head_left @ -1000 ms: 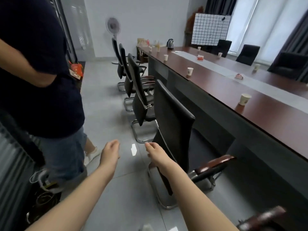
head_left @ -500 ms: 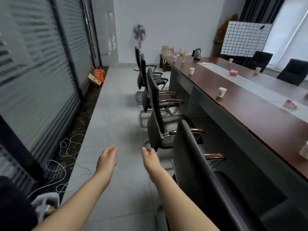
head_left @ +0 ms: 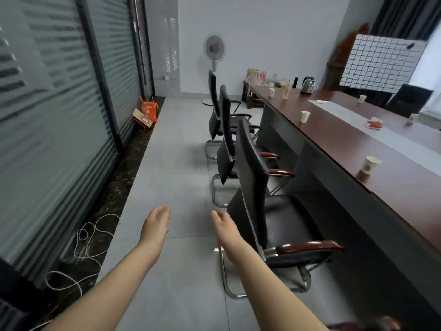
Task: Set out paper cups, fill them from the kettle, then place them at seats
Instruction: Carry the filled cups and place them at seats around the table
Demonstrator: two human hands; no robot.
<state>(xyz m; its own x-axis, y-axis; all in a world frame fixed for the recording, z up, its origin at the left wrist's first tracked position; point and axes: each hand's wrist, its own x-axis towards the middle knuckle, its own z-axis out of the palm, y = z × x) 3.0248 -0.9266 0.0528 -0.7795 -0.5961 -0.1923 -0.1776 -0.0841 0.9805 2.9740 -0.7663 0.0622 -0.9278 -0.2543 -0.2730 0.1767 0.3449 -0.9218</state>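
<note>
- Grey-tiled meeting room, with a long red-brown conference table (head_left: 346,142) running along the right side toward the far wall.
- Paper cups stand upright along the table's near edge: the nearest cup (head_left: 370,165), a second cup (head_left: 305,116) farther on, and a third cup (head_left: 271,92) close to the far end.
- On the table's opposite side stand a fourth cup (head_left: 362,98) and a fifth cup (head_left: 413,117).
- A steel kettle (head_left: 308,85) sits at the far end of the table, well apart from the nearest cup.
- The left hand (head_left: 156,223) and the right hand (head_left: 223,225) reach forward over the floor, fingers relaxed, each holding nothing.
- The right hand is just beside the backrest of the nearest chair (head_left: 253,182); I cannot tell whether it touches.
- A second chair (head_left: 226,139) and a third chair (head_left: 213,101), both black, line up beyond it, facing the table.
- A fan (head_left: 214,47) stands by the far wall, with a grid board (head_left: 381,60) at the right.
- An orange bag (head_left: 149,111) and a white cable (head_left: 90,235) lie beside the striped glass wall (head_left: 59,115) on the left.
</note>
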